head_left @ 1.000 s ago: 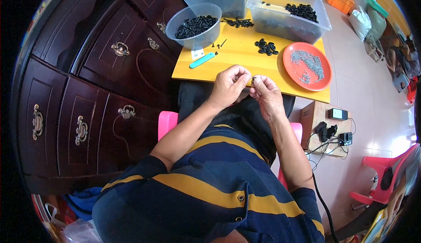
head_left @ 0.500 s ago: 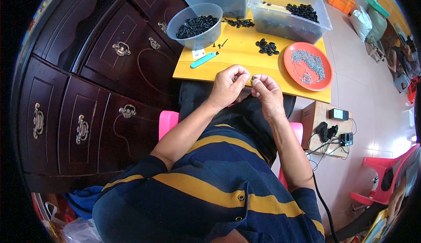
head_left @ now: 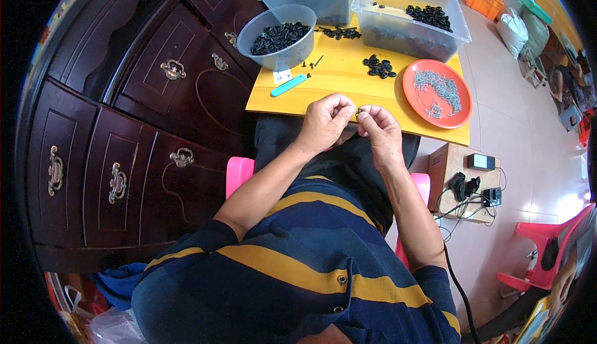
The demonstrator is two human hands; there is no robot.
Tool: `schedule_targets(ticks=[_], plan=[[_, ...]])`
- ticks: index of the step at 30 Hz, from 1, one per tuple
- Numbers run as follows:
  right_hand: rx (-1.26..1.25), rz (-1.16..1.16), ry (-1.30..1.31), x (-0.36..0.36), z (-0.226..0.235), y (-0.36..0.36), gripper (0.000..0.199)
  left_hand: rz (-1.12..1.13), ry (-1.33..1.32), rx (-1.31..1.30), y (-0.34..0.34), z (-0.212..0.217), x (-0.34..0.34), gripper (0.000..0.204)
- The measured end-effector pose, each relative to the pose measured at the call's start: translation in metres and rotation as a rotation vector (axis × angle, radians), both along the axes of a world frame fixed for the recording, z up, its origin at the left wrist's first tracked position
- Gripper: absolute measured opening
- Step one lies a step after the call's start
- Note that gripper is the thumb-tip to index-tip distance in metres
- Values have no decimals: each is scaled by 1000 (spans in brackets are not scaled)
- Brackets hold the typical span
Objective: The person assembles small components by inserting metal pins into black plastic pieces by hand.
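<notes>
At the near edge of the yellow table (head_left: 329,86), my left hand (head_left: 326,121) and my right hand (head_left: 380,134) meet fingertip to fingertip, both pinched closed. A small dark piece (head_left: 358,113) shows at the tips of my right thumb and finger; most of it is covered. Whatever my left fingers hold is hidden. Beyond them lies a loose pile of black ring-like parts (head_left: 379,67). On the right, an orange-red plate (head_left: 408,89) holds many small silvery metal pieces. A turquoise-handled tool (head_left: 288,86) rests to the left, near a few tiny dark bits.
Along the table's back stand a round clear tub (head_left: 298,55) and two clear bins, one at the left (head_left: 336,13) and one at the right (head_left: 413,39), with black parts inside. Dark drawers (head_left: 118,157) line the left. A wooden box (head_left: 444,167) with cables stands right.
</notes>
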State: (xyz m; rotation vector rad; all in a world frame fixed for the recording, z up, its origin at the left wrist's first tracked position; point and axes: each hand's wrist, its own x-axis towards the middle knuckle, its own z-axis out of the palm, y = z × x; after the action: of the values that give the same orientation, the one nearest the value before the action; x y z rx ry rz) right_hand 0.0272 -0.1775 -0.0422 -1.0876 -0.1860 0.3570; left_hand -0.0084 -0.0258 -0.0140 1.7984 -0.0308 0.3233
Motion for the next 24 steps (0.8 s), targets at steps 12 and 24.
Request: schedule_targets(ticks=[12,24], plan=[[1,2,37,-1,5,-1,12,-1,-3,-28,-2,-2,1,8],[20,-11,42,0,2,-1,10,20,-20,-10,-6,4,1,8]])
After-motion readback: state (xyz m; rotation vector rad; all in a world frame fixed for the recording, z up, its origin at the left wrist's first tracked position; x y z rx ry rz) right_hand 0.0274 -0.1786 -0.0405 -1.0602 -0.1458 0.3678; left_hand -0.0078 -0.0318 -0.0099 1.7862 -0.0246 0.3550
